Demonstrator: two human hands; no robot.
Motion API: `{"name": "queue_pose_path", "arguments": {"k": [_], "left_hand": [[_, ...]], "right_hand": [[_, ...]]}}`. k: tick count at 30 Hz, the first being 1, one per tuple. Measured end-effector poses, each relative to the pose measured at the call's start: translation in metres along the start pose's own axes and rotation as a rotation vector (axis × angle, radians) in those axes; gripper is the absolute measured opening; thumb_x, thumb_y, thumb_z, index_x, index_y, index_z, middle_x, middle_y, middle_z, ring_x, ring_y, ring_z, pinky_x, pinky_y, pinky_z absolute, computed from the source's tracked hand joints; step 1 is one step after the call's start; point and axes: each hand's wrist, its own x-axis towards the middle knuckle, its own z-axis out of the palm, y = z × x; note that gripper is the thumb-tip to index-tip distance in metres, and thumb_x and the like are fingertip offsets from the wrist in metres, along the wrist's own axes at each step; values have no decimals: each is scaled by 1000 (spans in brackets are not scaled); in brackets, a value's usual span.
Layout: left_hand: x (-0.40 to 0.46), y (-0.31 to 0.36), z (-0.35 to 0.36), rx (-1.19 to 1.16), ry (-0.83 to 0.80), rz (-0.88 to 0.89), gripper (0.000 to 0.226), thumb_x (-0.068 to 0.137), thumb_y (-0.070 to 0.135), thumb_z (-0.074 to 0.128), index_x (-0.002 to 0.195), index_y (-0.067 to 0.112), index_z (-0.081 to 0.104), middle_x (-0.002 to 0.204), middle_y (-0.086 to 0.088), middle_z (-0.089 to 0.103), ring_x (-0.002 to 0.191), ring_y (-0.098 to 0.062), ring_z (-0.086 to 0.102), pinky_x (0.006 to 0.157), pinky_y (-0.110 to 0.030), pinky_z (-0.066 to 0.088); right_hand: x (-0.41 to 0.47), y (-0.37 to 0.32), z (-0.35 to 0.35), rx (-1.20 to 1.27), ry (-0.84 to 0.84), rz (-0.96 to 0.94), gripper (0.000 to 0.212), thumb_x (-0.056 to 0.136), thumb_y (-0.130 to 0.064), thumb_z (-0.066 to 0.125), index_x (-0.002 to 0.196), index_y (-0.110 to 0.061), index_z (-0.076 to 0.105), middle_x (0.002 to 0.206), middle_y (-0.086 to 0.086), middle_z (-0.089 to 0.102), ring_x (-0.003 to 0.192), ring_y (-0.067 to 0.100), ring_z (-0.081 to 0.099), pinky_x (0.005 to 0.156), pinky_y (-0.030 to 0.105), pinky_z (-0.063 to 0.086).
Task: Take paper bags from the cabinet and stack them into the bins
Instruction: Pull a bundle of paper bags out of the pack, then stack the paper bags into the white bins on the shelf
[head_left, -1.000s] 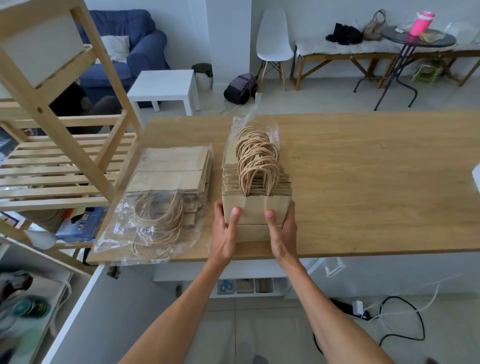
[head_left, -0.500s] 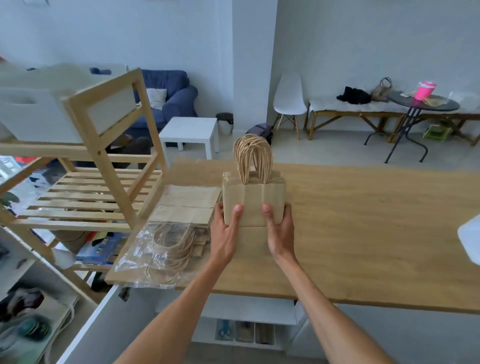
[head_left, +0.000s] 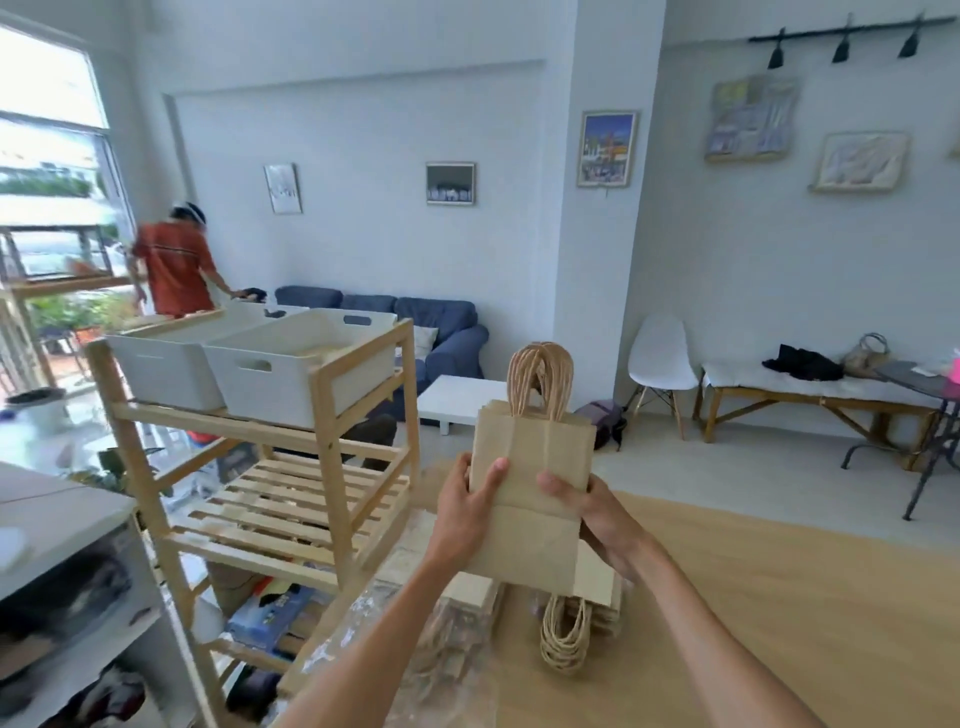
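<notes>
Bag stack (head_left: 530, 499) lifted off table (head_left: 779, 597), held upright.

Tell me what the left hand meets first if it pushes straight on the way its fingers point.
The left hand is already gripping the stack of paper bags, so it presses into that. Past the bags, depth is unclear.

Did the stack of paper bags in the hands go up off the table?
Yes. The stack of paper bags rose off the wooden table, held upright between left hand and right hand.

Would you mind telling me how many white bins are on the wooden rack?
2: left bin and right bin, side by side on the rack's top shelf.
</notes>
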Motion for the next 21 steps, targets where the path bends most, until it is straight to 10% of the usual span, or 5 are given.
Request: {"name": "queue_pose_path", "arguments": {"k": [21], "left_hand": [[129, 47, -153, -15, 80, 187, 48, 76, 65, 71, 110, 34, 56, 109, 2, 70, 94, -10, 72, 81, -35, 61]], "right_hand": [[156, -89, 127, -191, -114, -287, 31, 83, -24, 83, 113, -23, 75, 106, -7, 81, 101, 15, 76, 89, 35, 60]]}}
